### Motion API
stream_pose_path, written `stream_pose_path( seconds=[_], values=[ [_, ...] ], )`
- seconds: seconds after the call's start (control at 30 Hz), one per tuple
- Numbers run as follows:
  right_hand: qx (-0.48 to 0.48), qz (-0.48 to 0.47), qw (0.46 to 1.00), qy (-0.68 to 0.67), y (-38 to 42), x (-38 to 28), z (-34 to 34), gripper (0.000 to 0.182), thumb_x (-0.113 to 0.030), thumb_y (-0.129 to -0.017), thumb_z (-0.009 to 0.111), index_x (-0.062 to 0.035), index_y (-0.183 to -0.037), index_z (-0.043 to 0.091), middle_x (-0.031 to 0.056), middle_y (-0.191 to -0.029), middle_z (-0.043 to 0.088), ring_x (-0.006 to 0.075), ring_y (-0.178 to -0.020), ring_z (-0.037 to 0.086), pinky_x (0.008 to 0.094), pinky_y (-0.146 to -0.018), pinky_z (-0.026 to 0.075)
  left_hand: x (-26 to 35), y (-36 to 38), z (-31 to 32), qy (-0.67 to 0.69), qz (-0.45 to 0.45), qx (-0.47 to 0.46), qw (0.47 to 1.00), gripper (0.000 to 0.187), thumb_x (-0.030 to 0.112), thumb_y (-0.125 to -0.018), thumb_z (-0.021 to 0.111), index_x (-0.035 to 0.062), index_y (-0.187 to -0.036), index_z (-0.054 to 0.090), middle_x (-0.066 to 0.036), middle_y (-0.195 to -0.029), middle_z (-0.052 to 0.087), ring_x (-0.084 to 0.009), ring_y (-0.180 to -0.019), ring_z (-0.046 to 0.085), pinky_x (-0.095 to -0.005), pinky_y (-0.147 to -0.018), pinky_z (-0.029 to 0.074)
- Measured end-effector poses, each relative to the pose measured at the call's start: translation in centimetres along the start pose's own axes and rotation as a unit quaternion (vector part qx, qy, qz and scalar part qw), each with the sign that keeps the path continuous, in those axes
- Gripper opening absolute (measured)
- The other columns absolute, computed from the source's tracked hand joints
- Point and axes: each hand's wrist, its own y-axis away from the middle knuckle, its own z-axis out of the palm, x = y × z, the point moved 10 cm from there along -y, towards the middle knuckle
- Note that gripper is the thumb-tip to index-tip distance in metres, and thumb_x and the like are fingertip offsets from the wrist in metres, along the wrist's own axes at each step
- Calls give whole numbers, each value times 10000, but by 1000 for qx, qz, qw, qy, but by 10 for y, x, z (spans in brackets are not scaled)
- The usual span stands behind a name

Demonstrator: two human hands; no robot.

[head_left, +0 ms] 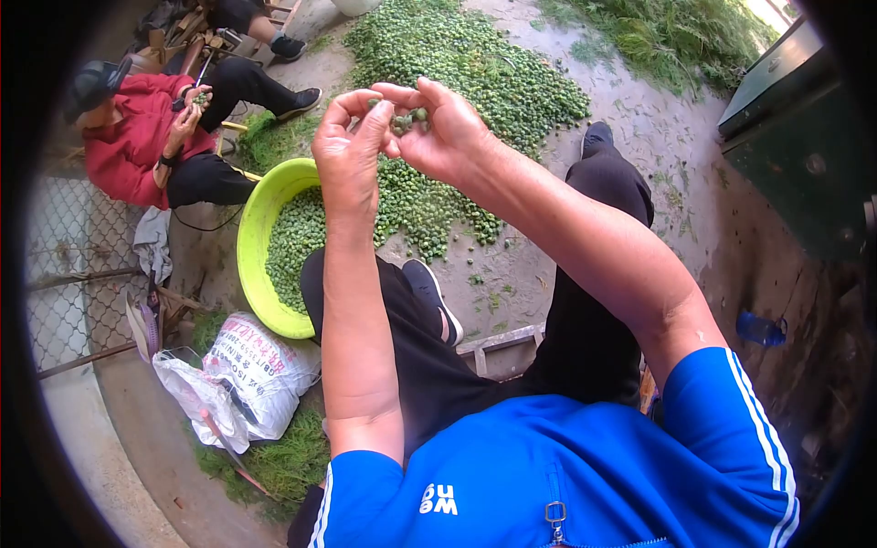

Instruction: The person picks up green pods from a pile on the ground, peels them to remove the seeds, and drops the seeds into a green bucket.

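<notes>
Both my hands are raised close together in front of me, over the heap of green cones. My left hand (pixel 345 155) is pinched, thumb against fingers, with a bit of green showing at the tips. My right hand (pixel 446 132) is cupped, its fingers curled toward the left hand, and holds several small green cones (pixel 411 120) in it. The fingertips of the two hands meet or nearly meet. Below and left of them stands a yellow-green tub (pixel 251 237), partly filled with the same kind of small green cones (pixel 297 242).
A large heap of green cones (pixel 457 64) spreads over the ground ahead. Cut green branches (pixel 676 36) lie at the back right. A person in red (pixel 137 137) sits at the left. A white printed sack (pixel 265 370) lies left of my legs; a dark green cabinet (pixel 804 146) stands right.
</notes>
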Motion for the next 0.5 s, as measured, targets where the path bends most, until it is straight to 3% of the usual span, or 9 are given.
stream_pose_path(
  seconds=[0.03, 0.13, 0.3, 0.4, 0.43, 0.47, 0.5],
  values=[
    [16, -1, 1000, -9, 0, 0, -1, 500, -308, -1009, 229, 99, -1102, 504, 227, -1110, 500, 300, -1003, 527, 430, -745, 469, 3, 0, -2, 0, 0, 0, 1000, 162, -15, -846, 619, 11, -999, 572, -39, -839, 584, -72, -599, 518, -198, -508, 450],
    [36, -11, 998, -47, 3, 0, 2, 501, -305, -1007, 235, 104, -1117, 503, 235, -1119, 495, 311, -1036, 517, 442, -846, 470, -8, -1, -9, 262, -104, 16, 959, 175, 27, -879, 549, 5, -1053, 545, -88, -884, 591, -117, -664, 520, -219, -529, 443],
    [27, -27, 998, -54, 6, -5, 9, 497, -299, -1005, 236, 108, -1126, 496, 250, -1137, 506, 323, -1077, 510, 455, -977, 434, -3, 2, -6, 313, -127, -20, 941, 180, 65, -879, 573, -6, -1043, 550, -86, -899, 598, -121, -634, 489, -212, -483, 393],
    [18, -22, 997, -67, 6, -4, 11, 506, -309, -1005, 234, 112, -1142, 480, 259, -1150, 511, 325, -1078, 511, 453, -972, 435, 0, 4, -12, 68, -84, -22, 994, 210, 146, -889, 627, -4, -1030, 589, -59, -894, 618, -124, -631, 495, -205, -450, 378],
    [9, -25, 997, -70, 4, -5, 11, 511, -316, -1004, 237, 113, -1155, 470, 260, -1157, 508, 330, -1088, 508, 455, -980, 430, -1, 4, -12, 68, -85, -22, 994, 210, 146, -889, 627, -4, -1030, 589, -59, -894, 618, -124, -631, 495, -205, -450, 378],
    [0, -28, 997, -73, 3, -6, 12, 517, -324, -1004, 239, 114, -1169, 459, 262, -1163, 504, 336, -1097, 504, 457, -988, 425, 9, 3, -12, -116, 0, -36, 993, 253, 124, -894, 617, 39, -1129, 578, -59, -947, 629, -129, -711, 546, -201, -592, 433],
    [-25, -22, 996, -86, 2, -6, 17, 529, -343, -1003, 251, 110, -1190, 451, 264, -1217, 479, 351, -1157, 476, 470, -1025, 396, 15, 3, -6, -294, 85, -49, 951, 332, 102, -900, 607, 82, -1228, 567, -59, -1000, 639, -135, -791, 596, -197, -734, 488]
  ],
)
